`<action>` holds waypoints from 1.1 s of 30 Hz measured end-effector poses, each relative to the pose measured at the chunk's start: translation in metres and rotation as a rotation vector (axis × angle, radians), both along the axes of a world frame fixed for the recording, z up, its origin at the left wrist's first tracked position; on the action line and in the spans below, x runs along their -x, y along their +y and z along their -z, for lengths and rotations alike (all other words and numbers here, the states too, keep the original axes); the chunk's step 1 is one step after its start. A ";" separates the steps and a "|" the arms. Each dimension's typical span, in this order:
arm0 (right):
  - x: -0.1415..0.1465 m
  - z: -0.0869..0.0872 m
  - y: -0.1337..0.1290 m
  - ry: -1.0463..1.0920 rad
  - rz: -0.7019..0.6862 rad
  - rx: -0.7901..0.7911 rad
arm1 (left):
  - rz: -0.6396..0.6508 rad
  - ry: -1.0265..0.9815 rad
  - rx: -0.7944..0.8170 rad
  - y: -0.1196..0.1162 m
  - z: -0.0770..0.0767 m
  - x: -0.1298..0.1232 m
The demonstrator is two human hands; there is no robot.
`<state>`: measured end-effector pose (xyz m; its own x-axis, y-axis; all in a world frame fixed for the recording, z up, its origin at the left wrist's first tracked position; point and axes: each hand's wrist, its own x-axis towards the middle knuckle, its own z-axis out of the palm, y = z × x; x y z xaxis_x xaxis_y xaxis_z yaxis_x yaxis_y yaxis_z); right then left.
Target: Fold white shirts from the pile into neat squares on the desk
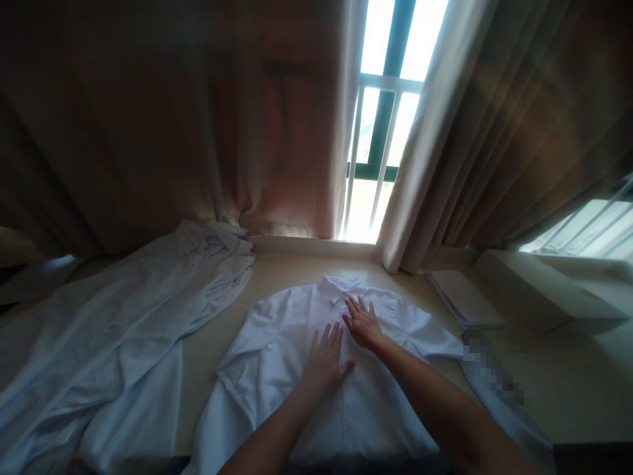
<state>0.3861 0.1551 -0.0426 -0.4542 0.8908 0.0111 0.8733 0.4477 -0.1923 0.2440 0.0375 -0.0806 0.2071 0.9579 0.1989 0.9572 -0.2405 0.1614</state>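
Note:
A white collared shirt [297, 323] lies spread front side up on the table, its collar toward the window and its sleeves out to both sides. My left hand [326, 359] rests flat on the middle of the chest, fingers spread, thumb pointing right. Just below the collar, my right hand [362, 321] lies on the cloth near the button line, its fingers also apart. Neither hand grips the fabric. The shirt's lower part is partly hidden by my forearms.
A heap of white garments [148, 297] covers the table's left side. At the right are a folded white item [462, 298] and a long pale box [544, 290]. Brown curtains [287, 132] hang behind the table [208, 359], parted at a barred window [380, 125].

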 end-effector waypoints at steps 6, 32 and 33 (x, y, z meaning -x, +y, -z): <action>-0.023 0.015 -0.056 0.042 -0.051 -0.043 | 0.056 -0.011 -0.012 -0.060 0.000 -0.013; -0.013 0.010 -0.077 -0.037 -0.057 0.115 | 0.019 -0.029 0.096 -0.126 0.003 -0.016; -0.013 0.010 -0.077 -0.040 -0.060 0.123 | 0.016 -0.035 0.103 -0.127 0.002 -0.016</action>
